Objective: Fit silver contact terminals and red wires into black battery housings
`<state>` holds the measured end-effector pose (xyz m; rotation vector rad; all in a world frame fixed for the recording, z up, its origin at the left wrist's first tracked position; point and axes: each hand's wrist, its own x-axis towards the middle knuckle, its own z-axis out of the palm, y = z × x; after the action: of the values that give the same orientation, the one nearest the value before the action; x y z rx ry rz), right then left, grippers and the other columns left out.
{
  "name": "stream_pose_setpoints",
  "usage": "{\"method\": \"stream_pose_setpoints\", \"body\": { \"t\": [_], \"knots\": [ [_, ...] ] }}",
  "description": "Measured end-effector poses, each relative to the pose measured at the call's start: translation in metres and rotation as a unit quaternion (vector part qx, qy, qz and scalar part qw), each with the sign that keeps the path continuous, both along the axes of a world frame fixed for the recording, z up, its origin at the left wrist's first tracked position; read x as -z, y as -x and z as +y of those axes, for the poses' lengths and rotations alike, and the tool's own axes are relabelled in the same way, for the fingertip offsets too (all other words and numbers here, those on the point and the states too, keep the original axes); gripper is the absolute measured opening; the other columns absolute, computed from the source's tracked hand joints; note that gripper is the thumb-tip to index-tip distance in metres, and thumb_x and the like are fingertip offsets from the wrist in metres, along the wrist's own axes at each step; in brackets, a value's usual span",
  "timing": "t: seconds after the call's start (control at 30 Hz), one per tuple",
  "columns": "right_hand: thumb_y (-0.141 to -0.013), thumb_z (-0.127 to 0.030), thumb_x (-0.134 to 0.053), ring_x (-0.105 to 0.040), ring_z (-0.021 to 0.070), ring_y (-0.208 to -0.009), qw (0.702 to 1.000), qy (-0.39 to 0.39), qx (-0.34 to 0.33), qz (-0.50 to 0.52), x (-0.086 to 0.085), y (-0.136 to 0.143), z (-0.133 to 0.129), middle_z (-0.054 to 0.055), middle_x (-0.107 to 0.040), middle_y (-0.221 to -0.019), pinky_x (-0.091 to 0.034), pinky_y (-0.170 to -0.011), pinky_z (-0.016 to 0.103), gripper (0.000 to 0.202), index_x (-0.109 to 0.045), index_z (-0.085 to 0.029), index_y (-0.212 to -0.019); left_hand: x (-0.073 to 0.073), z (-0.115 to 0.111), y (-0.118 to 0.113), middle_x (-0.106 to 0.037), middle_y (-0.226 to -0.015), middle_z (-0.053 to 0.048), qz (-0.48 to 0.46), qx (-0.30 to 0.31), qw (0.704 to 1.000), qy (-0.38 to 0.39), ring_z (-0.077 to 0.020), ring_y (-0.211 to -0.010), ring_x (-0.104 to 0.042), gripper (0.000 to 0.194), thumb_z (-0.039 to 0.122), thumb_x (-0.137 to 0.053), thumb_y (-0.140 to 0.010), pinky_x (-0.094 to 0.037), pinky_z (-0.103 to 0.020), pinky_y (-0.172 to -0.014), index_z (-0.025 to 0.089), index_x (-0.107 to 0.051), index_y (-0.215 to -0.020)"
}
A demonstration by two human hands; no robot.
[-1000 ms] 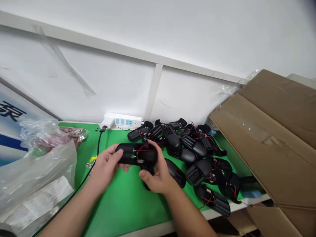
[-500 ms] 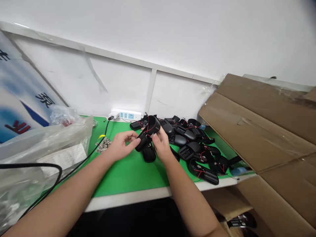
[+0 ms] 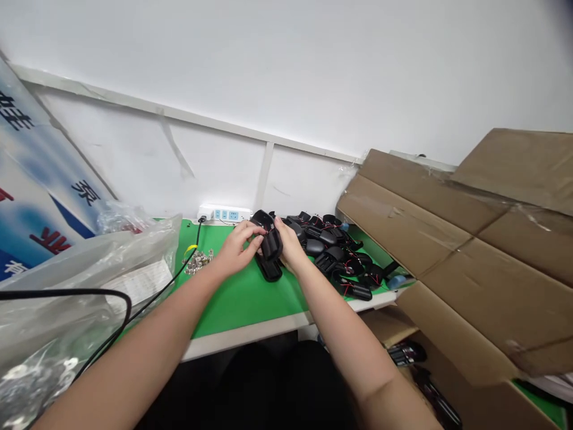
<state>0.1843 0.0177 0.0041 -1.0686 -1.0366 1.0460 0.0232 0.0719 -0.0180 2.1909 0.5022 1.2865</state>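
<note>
Fingers (image 3: 250, 230) against curved black shell (image 3: 271, 245)

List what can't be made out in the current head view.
All in the head view:
Right hand: most fingers, hidden behind the held black part.
Left hand: whether its fingertips grip anything, too small to tell.
Paper slip: its print, too blurred to read.
Metal pieces: their exact shapes, too small.
Cardboard box: its far right, cut off by the picture's edge.
</note>
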Motion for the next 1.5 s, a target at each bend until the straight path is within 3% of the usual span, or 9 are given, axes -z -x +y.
{"method": "stream_pose_setpoints", "body": {
  "t": [0.37, 0.77, 0.83, 0.9, 1.0, 1.07, 1.17, 1.3, 1.5],
  "knots": [
    [-0.111, -0.059, -0.033, -0.07, 0.0179, -0.047, 0.964, 0.238, -0.004, -0.12, -0.045, 0.018, -0.023, 0.011, -0.071, -0.059, -0.063, -0.049, 0.028, 0.061, -0.062, -0.015, -0.082, 0.001, 0.011, 0.004, -0.063, -0.089, -0.004, -0.026, 0.133, 0.976, 0.169, -0.0185, -0.083, -0.057, 0.048, 0.061, -0.077, -0.081, -0.049, -0.031, -0.079, 0.016, -0.065, -0.094],
    [-0.105, -0.069, 0.002, -0.064, 0.0207, -0.039, 0.934, 0.293, 0.005, -0.202, -0.073, 0.046, -0.045, 0.013, -0.065, -0.05, -0.059, -0.043, 0.031, 0.096, -0.068, -0.004, -0.099, 0.007, 0.006, 0.006, -0.069, -0.08, -0.004, -0.115, 0.282, 0.886, 0.349, -0.015, -0.071, -0.056, 0.048, 0.055, -0.09, -0.072, -0.046, -0.028, -0.069, 0.014, -0.072, -0.089],
    [-0.103, -0.077, -0.001, -0.067, 0.022, -0.046, 0.94, 0.241, -0.013, -0.24, -0.077, 0.044, -0.055, 0.012, -0.068, -0.056, -0.062, -0.05, 0.034, 0.098, -0.067, -0.004, -0.109, 0.006, 0.004, 0.008, -0.071, -0.081, -0.006, -0.138, 0.3, 0.867, 0.374, -0.0177, -0.073, -0.061, 0.051, 0.057, -0.089, -0.072, -0.051, -0.033, -0.073, 0.014, -0.073, -0.09],
    [-0.106, -0.075, -0.018, -0.073, 0.0249, -0.059, 0.915, 0.072, -0.015, -0.397, -0.078, 0.036, -0.067, 0.012, -0.074, -0.068, -0.064, -0.062, 0.038, 0.084, -0.057, -0.006, -0.133, 0.004, 0.001, 0.009, -0.075, -0.09, -0.009, -0.16, 0.309, 0.852, 0.39, -0.0224, -0.084, -0.068, 0.051, 0.056, -0.089, -0.072, -0.055, -0.038, -0.084, 0.014, -0.076, -0.098],
    [-0.102, -0.066, -0.053, -0.077, 0.034, -0.09, 0.784, -0.117, 0.002, -0.609, -0.072, 0.017, -0.079, 0.019, -0.078, -0.099, -0.061, -0.087, 0.05, 0.083, -0.038, -0.006, -0.156, -0.003, -0.002, 0.006, -0.079, -0.1, -0.01, -0.188, 0.31, 0.843, 0.397, -0.0272, -0.099, -0.071, 0.049, 0.05, -0.091, -0.072, -0.055, -0.044, -0.099, 0.017, -0.079, -0.106],
    [-0.095, -0.058, -0.067, -0.073, 0.0381, -0.102, 0.736, -0.176, 0.029, -0.653, -0.063, 0.005, -0.079, 0.023, -0.075, -0.111, -0.058, -0.094, 0.055, 0.087, -0.038, -0.004, -0.157, -0.008, -0.005, 0.001, -0.08, -0.101, -0.01, -0.197, 0.309, 0.844, 0.392, -0.0282, -0.1, -0.072, 0.047, 0.045, -0.094, -0.069, -0.055, -0.045, -0.101, 0.017, -0.08, -0.104],
    [-0.094, -0.049, -0.072, -0.065, 0.0378, -0.121, 0.741, -0.281, 0.071, -0.606, -0.043, -0.009, -0.065, 0.024, -0.067, -0.13, -0.055, -0.106, 0.057, 0.076, -0.043, -0.012, -0.153, -0.013, -0.009, -0.005, -0.08, -0.101, -0.007, -0.203, 0.307, 0.854, 0.368, -0.0244, -0.096, -0.072, 0.048, 0.038, -0.098, -0.065, -0.057, -0.039, -0.097, 0.02, -0.081, -0.107],
    [-0.091, -0.03, -0.073, -0.061, 0.0315, -0.133, 0.769, -0.417, 0.009, -0.484, -0.02, -0.013, -0.04, 0.019, -0.062, -0.14, -0.053, -0.115, 0.051, 0.067, -0.042, -0.02, -0.15, -0.014, -0.015, 0.005, -0.076, -0.089, -0.005, -0.18, 0.294, 0.879, 0.329, -0.0198, -0.082, -0.068, 0.036, 0.04, -0.096, -0.069, -0.056, -0.033, -0.083, 0.019, -0.084, -0.095],
    [-0.09, -0.027, -0.07, -0.068, 0.0306, -0.129, 0.779, -0.467, -0.031, -0.417, -0.011, 0.006, -0.014, 0.017, -0.066, -0.138, -0.059, -0.11, 0.049, 0.071, -0.038, -0.021, -0.154, -0.015, -0.012, 0.033, -0.068, -0.099, -0.008, -0.131, 0.246, 0.928, 0.249, -0.0246, -0.104, -0.061, 0.034, 0.053, -0.083, -0.083, -0.052, -0.035, -0.098, 0.019, -0.082, -0.079]
  ]
}}
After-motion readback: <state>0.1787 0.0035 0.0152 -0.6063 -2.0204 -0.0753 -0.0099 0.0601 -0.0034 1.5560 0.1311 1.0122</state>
